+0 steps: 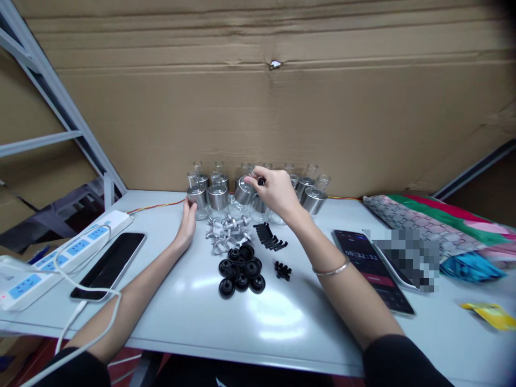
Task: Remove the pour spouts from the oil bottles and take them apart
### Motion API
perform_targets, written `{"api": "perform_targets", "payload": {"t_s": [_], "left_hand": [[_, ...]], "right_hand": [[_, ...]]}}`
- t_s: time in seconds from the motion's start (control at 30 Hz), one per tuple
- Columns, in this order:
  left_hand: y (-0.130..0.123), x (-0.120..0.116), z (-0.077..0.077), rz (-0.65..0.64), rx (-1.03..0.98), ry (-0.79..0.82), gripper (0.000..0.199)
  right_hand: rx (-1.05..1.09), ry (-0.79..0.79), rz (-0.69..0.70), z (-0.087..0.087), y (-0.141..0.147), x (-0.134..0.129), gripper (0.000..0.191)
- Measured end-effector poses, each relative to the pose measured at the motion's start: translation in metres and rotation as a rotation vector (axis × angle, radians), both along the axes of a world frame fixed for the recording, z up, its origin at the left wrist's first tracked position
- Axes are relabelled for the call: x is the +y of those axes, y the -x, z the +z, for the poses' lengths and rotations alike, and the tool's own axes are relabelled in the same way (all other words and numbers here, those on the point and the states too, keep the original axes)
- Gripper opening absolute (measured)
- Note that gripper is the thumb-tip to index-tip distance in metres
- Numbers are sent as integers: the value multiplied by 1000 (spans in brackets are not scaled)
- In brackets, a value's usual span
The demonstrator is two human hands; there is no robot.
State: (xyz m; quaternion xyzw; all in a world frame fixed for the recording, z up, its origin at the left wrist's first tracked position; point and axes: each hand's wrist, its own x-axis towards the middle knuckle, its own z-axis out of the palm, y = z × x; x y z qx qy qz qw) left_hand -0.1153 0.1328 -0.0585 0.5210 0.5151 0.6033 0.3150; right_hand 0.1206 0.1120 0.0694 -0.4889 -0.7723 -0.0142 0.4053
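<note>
My left hand (pixel 186 223) lies beside the leftmost front glass bottle (pixel 196 194), thumb and fingers apart and touching its lower side. My right hand (pixel 276 191) is closed, with a small black part (pixel 261 181) showing between its curled fingers. Its fingertips are at the top of a slightly tilted glass bottle (pixel 244 192) with a metal band; whether they grip its neck I cannot tell. Several similar bottles stand in two rows. Before them lie silver flanged pieces (pixel 228 231), black round caps (pixel 242 269), black lever-like sticks (pixel 269 236) and tiny black knobs (pixel 282 270).
On the left are a white power strip (pixel 76 252), a phone (pixel 108 266) and a white cable (pixel 91 290). To the right, a phone showing a timer (pixel 371 269), patterned bags (pixel 439 226) and a yellow packet (pixel 492 315) lie. Cardboard (pixel 161 107) backs the table (pixel 181 328).
</note>
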Motion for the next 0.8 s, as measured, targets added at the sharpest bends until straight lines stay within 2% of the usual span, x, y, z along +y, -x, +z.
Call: {"api": "perform_targets", "payload": {"t_s": [0.47, 0.8], "left_hand": [[1, 1, -3, -6, 26, -37, 49], [2, 3, -6, -20, 45, -58, 48]], "right_hand": [[-164, 37, -45, -10, 13, 4, 16], [-195, 77, -71, -17, 15, 9, 14]]}}
